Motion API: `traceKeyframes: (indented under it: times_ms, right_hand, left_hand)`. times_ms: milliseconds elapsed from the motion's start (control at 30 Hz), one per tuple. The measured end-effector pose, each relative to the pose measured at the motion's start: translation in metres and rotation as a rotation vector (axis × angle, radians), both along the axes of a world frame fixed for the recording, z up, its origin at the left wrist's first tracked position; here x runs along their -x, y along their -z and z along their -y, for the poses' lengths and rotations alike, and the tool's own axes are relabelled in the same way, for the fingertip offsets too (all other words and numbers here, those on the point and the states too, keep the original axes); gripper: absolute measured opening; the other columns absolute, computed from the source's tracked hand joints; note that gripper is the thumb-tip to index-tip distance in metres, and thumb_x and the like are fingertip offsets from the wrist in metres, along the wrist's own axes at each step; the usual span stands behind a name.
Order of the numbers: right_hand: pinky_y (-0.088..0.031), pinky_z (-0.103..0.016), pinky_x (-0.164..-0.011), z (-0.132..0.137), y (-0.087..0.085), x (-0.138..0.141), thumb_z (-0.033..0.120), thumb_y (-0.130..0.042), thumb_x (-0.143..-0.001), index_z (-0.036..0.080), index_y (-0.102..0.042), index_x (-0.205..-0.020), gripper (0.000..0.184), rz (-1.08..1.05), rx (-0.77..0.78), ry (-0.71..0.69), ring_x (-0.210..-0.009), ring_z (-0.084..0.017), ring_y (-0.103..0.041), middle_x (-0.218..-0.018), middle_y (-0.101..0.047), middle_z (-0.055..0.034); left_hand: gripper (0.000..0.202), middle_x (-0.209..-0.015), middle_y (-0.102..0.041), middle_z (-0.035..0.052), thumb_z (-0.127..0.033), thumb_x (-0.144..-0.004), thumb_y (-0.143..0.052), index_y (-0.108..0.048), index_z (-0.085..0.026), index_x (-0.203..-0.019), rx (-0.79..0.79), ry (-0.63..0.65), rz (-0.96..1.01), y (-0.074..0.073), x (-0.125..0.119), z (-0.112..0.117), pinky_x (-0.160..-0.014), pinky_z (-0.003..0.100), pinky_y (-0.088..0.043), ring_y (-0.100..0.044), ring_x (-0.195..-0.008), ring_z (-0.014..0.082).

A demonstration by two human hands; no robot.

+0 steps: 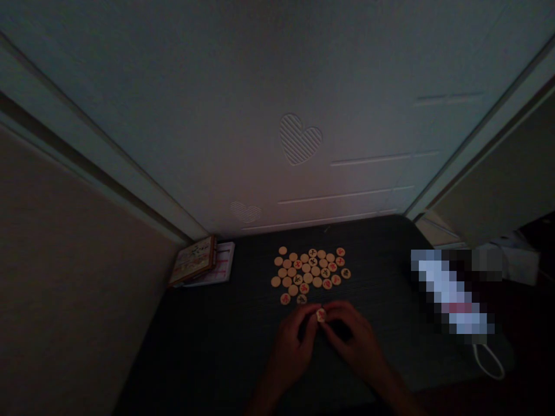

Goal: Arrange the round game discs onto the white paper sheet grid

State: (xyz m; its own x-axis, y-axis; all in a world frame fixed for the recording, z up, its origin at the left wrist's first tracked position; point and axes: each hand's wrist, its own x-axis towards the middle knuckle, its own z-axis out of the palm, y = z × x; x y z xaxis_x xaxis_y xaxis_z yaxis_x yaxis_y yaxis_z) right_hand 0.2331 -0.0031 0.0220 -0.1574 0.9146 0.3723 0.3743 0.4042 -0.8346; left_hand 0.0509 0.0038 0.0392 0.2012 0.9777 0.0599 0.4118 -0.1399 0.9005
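Observation:
Between the fingertips of both hands is a small round xiangqi piece (321,315) with a red character facing up. My left hand (297,332) pinches it from the left, and my right hand (351,329) grips it from the right. Just beyond my fingers, several round wooden xiangqi pieces (307,278) lie spread flat on the dark table (217,341). Some show red characters, some dark ones, and others have plain faces up. A red-marked piece (285,299) and a dark-marked piece (302,299) lie nearest my left hand.
At the table's back left, a patterned wooden box (193,261) rests on a white and pink item (224,263). A pixelated bright object with a white cord loop (489,363) is at the right. A pale panel with raised hearts (300,140) rises behind the table.

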Motion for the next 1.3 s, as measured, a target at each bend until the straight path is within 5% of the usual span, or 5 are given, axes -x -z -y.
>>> traceKeyframes:
  times_ms: [233, 567, 1300]
  right_hand:
    - [-0.059, -0.036, -0.095, 0.0, 0.002, 0.001, 0.024, -0.061, -0.097, 0.027, -0.068, -0.111, 0.015, 0.017, 0.034, 0.0, -0.108, -0.021, -0.072, -0.118, -0.074, -0.006]
    - [-0.058, -0.042, -0.09, -0.013, 0.009, -0.003, 0.028, -0.064, -0.096, 0.026, -0.066, -0.107, 0.011, 0.158, -0.039, 0.184, -0.101, -0.025, -0.071, -0.108, -0.074, -0.0074]
    - [-0.05, -0.045, -0.091, -0.019, 0.014, -0.005, 0.024, -0.066, -0.095, 0.026, -0.066, -0.1, 0.005, 0.326, -0.067, 0.134, -0.103, -0.027, -0.067, -0.107, -0.075, -0.0053]
  left_hand:
    - [0.024, -0.116, -0.075, 0.0053, -0.032, -0.1, -0.055, -0.068, -0.026, -0.119, 0.021, -0.011, 0.0, -0.001, -0.002, 0.0, -0.097, 0.038, -0.055, -0.071, -0.108, 0.0226]
    - [0.024, -0.106, -0.077, 0.0062, -0.031, -0.098, -0.057, -0.068, -0.025, -0.118, -0.024, -0.058, -0.023, 0.004, -0.004, -0.001, -0.091, 0.037, -0.059, -0.074, -0.097, 0.0222]
    - [0.022, -0.106, -0.073, 0.0075, -0.025, -0.099, -0.051, -0.069, -0.024, -0.111, -0.194, -0.111, -0.06, 0.009, -0.005, -0.003, -0.093, 0.039, -0.058, -0.07, -0.101, 0.0222]
